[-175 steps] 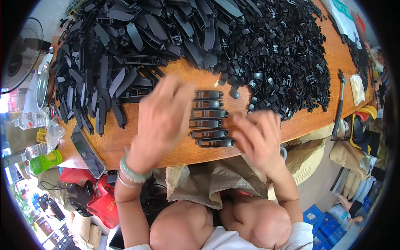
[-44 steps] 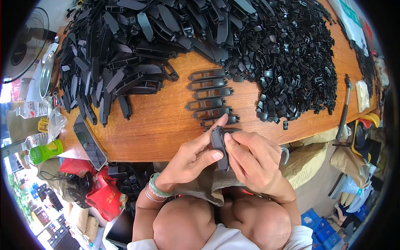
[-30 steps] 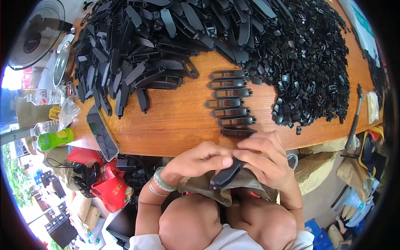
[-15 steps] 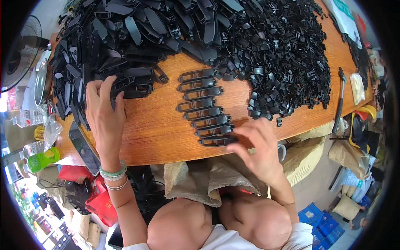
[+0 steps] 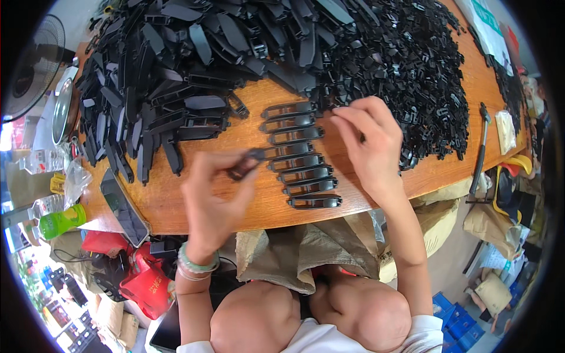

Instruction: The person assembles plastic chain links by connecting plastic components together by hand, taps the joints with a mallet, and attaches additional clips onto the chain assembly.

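Observation:
My left hand (image 5: 213,197), blurred by motion, grips a black plastic frame-shaped part (image 5: 246,164) between thumb and fingers, above the bare wood left of a row. That row of slim black plastic frame parts (image 5: 315,202) runs up the middle of the table, each part lying crosswise. My right hand (image 5: 374,143) is closed in a pinch near the far right end of the row, beside the heap of small black clips (image 5: 424,82). Whatever its fingertips hold is too small or hidden to tell.
A large heap of long black parts (image 5: 235,32) covers the far left of the wooden table (image 5: 170,206). Toward the left edge lie a phone (image 5: 123,206) and a green bottle (image 5: 62,222). A hammer (image 5: 481,150) lies at the right edge. Brown sacking (image 5: 329,247) hangs below the front edge.
My left hand has come from the heap toward the row, now with a black frame part in it. My right hand has moved from the row's near end to its far end, its fingers closing.

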{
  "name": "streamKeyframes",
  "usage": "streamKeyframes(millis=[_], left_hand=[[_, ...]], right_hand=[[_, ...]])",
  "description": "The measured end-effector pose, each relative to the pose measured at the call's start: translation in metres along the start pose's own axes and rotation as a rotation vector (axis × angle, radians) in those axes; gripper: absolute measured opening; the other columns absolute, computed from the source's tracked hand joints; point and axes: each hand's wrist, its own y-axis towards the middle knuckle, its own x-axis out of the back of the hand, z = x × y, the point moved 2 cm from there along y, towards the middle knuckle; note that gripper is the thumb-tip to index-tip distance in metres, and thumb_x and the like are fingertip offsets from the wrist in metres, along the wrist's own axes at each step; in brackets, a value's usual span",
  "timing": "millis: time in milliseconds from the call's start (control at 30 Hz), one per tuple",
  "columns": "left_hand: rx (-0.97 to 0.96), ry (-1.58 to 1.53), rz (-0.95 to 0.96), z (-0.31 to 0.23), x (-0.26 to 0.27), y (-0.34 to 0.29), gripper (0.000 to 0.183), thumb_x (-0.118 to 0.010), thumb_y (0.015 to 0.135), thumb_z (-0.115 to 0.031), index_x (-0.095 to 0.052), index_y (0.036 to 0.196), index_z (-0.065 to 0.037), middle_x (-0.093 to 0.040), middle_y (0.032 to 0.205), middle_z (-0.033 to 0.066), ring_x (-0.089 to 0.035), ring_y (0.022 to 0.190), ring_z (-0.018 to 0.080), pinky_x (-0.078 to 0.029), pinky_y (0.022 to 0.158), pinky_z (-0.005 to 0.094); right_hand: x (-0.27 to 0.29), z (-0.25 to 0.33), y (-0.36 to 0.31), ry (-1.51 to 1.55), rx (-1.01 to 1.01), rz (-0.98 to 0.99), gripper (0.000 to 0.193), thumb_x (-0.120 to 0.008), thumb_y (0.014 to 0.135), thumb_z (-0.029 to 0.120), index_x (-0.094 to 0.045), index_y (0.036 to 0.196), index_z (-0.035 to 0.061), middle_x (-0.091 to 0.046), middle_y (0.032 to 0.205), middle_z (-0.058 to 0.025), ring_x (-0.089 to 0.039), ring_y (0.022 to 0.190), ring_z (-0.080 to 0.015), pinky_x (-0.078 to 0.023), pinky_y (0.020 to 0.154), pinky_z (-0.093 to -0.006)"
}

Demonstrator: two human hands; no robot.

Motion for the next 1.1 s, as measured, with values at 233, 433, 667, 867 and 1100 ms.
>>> streamKeyframes(millis=[233,433,667,867,1100], left_hand=[[-0.033,-0.012,0.086,-0.009,-0.026,-0.002,0.028,-0.075,0.08,0.006,-0.055,0.099,0.001,-0.069,0.098,0.0128,-0.067,0.082,0.0132,-0.052,0.07,0.0258],[0.013,-0.032,0.103,-0.011,-0.035,-0.01,0.03,-0.074,0.08,0.007,-0.055,0.101,0.001,-0.067,0.098,0.0134,-0.067,0.084,0.013,-0.053,0.071,0.0244],[0.185,-1.081,0.177,-0.012,-0.053,-0.017,0.03,-0.062,0.094,-0.001,-0.044,0.117,0.001,-0.057,0.121,0.0187,-0.067,0.09,0.0228,-0.06,0.069,0.033],[0.34,-1.02,0.215,-0.009,-0.051,-0.019,0.038,-0.056,0.1,-0.008,-0.044,0.134,0.004,-0.057,0.123,0.0174,-0.067,0.092,0.022,-0.059,0.08,0.0364],[0.305,-0.782,0.265,-0.016,-0.05,-0.023,0.044,-0.061,0.096,-0.003,-0.051,0.139,0.005,-0.057,0.126,0.013,-0.058,0.11,0.018,-0.052,0.091,0.031]], right_hand=[[0.007,0.035,-0.021,0.599,-0.374,-0.063,0.015,-0.068,0.084,-0.008,-0.07,0.098,-0.002,-0.07,0.1,-0.0135,-0.069,0.083,-0.0206,-0.055,0.07,-0.0258],[0.018,0.051,-0.028,0.474,-0.19,0.061,0.019,-0.071,0.08,-0.009,-0.07,0.098,-0.0032,-0.069,0.092,-0.0153,-0.068,0.079,-0.0233,-0.054,0.068,-0.0304],[0.012,0.058,-0.03,0.465,-0.107,-0.003,0.023,-0.067,0.079,-0.016,-0.067,0.099,-0.0069,-0.068,0.091,-0.0182,-0.066,0.078,-0.0235,-0.052,0.07,-0.0303],[0.012,0.055,-0.029,0.348,-0.028,-0.115,0.024,-0.074,0.075,-0.01,-0.068,0.098,-0.004,-0.069,0.088,-0.0163,-0.066,0.068,-0.025,-0.053,0.057,-0.0306],[0.008,0.052,-0.031,0.145,0.104,-0.112,0.028,-0.076,0.072,-0.009,-0.067,0.098,-0.0054,-0.067,0.087,-0.0153,-0.065,0.067,-0.0259,-0.052,0.054,-0.0317]])
